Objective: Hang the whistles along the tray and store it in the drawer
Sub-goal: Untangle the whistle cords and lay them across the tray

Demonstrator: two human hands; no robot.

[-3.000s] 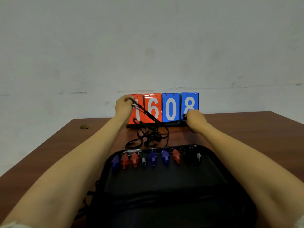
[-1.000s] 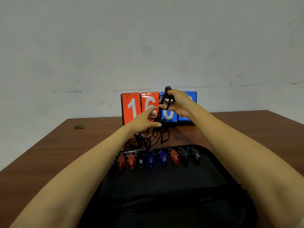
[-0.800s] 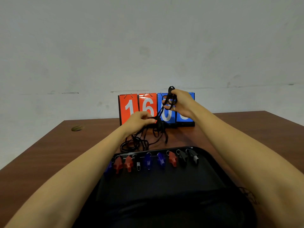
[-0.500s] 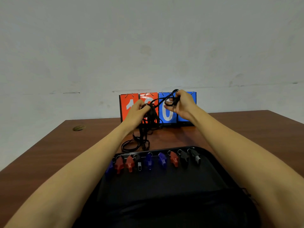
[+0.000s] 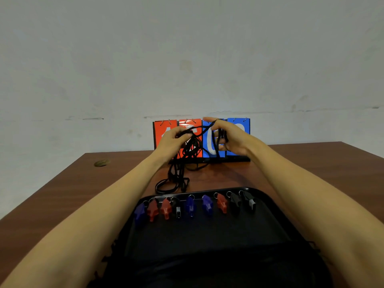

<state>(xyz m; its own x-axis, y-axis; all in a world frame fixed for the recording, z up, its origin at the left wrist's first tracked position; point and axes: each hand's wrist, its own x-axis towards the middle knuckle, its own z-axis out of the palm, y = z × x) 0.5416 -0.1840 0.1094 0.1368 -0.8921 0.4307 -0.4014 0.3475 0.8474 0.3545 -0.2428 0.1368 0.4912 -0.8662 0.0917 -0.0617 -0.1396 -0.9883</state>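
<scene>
Gathering black cords (image 5: 179, 173) beyond the tray's (image 5: 207, 233) far rim.
Gripped in left hand (image 5: 173, 142) and right hand (image 5: 231, 139), raised, trailing nearward toward 9 whistles (image 5: 190, 205).

A plain indoor room is shown, likely a sports store or an office, though which cannot be told. A brown wooden counter (image 5: 83, 183) with a cable hole (image 5: 101, 163) is set against a bare, stained whitish wall (image 5: 187, 59). Sports gear is laid out on it: a flip scoreboard (image 5: 166, 126) with orange and blue number cards, and coloured whistles (image 5: 191, 204) lined along a black tray (image 5: 207, 231).
</scene>
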